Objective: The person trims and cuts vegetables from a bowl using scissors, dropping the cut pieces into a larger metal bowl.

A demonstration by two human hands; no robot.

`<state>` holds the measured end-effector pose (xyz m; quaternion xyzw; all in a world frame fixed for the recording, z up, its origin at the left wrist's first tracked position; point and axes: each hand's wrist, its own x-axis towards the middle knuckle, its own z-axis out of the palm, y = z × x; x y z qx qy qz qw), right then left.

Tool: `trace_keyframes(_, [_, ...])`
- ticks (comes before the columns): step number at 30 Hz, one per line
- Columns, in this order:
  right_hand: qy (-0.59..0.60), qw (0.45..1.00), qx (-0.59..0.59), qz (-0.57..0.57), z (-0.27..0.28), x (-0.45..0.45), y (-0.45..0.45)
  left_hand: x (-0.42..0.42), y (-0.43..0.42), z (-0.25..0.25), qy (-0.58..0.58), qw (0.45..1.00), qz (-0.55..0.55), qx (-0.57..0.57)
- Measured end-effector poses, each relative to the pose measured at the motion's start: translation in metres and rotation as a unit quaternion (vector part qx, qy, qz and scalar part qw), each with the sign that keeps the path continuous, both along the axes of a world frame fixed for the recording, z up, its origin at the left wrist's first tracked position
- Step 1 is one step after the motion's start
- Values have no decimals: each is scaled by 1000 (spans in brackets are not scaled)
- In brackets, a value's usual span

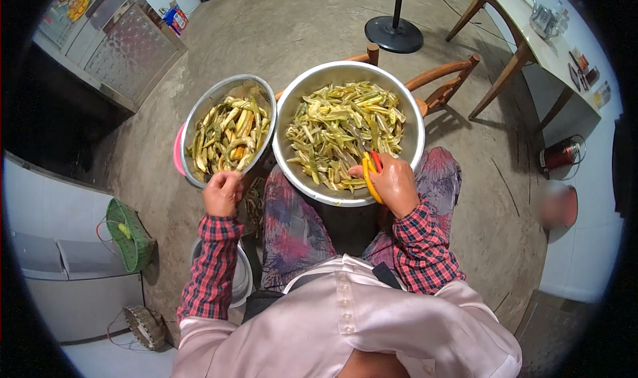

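Scissors (371,177) with yellow and red handles are in my right hand (393,184), over the near right part of a large metal basin (415,135). Their blades point down into cut, yellow-green vegetable strips (345,122) that fill this basin. At the near rim of a smaller metal bowl (188,129) on the left is my left hand (223,187), its fingers curled together; whatever they may hold is hidden. Longer, uncut green and yellow vegetable pieces (229,129) lie in that bowl.
Behind the basin stands a wooden chair (442,79). Farther off are a black round stand base (393,34) and a table (525,29) at the right. A green basket (129,238) and a woven basket (146,326) stand at the left. A red thermos (558,155) is by the right wall.
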<state>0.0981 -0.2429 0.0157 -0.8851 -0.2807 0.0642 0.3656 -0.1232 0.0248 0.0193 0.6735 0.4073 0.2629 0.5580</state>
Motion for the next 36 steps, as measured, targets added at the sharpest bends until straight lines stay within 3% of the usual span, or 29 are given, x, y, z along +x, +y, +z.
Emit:
trace_keyframes(2, [-43, 998, 38, 1, 2, -5, -1, -28, 4, -3, 14, 1000, -6, -6])
trace_keyframes(5, [21, 996, 25, 88, 14, -9, -2, -71, 9, -15, 74, 996, -12, -49])
trace_keyframes(10, [72, 974, -108, 183, 2, 3, -1, -130, 23, -82, 195, 978, 8, -76])
trace_keyframes(12, [81, 960, -199, 179, 3, 20, 0, -141, 27, -110, 241, 968, 21, -74])
trace_keyframes(17, [33, 958, -244, 147, 11, 60, 1, -164, 41, -187, 339, 939, -7, -56])
trace_keyframes(18, [24, 960, -243, 138, 11, 67, 2, -146, 27, -162, 374, 925, -1, -71])
trace_keyframes(25, [-16, 935, -324, 140, 34, 112, 30, -160, 37, -240, 328, 935, -4, -131])
trace_keyframes(27, [-65, 938, -311, 137, 24, 124, 41, -182, 56, -310, 290, 945, 4, -150])
trace_keyframes(29, [-74, 936, -319, 131, 31, 129, 51, -184, 57, -346, 308, 940, 45, -139])
trace_keyframes(32, [-107, 935, -313, 131, 28, 143, 62, -167, 44, -321, 279, 923, 64, -258])
trace_keyframes(35, [-100, 927, -327, 153, 41, 134, 67, -169, 55, -350, 264, 891, 112, -351])
trace_keyframes(36, [-82, 917, -339, 192, 56, 123, 66, -169, 57, -350, 325, 891, 75, -306])
